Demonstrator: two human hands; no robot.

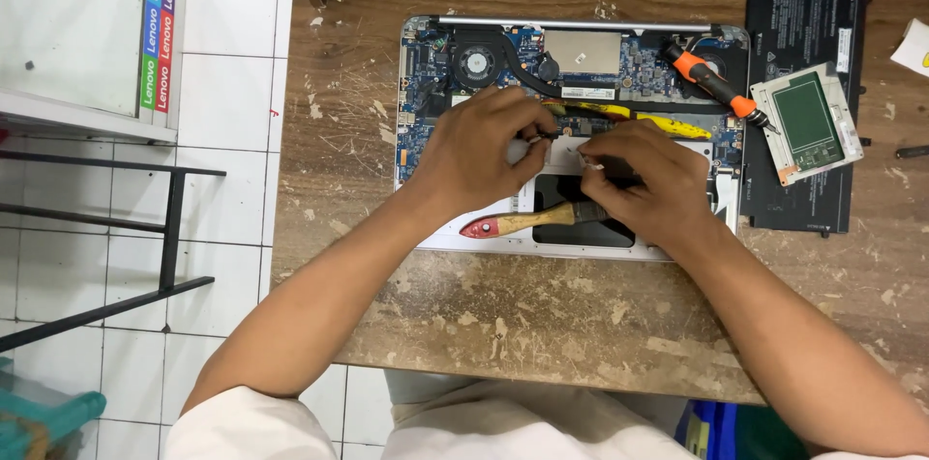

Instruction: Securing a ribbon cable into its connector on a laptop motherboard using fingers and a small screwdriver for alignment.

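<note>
**A:** Laptop (484, 73), opened with its boards bare, lies on the scarred wooden worktop (542, 325), toward the far edge. The left hand (474, 155) pinches a small pale part just beside the yellow-handled tool (668, 123); the right hand (644, 184) nips its other end. Both grips are clenched on that little piece, though what it is I cannot tell.

**B:** I'd judge small, level pulls best, with wrists resting on the casing.

**A:** Agreed. The brush (527, 221) lies under the right hand, and the orange screwdriver (711, 83) rests across the far right corner.

**B:** The black battery (808, 5) and green board (808, 117) crowd the right. The worktop's left edge is near; open room lies toward the body.
</note>
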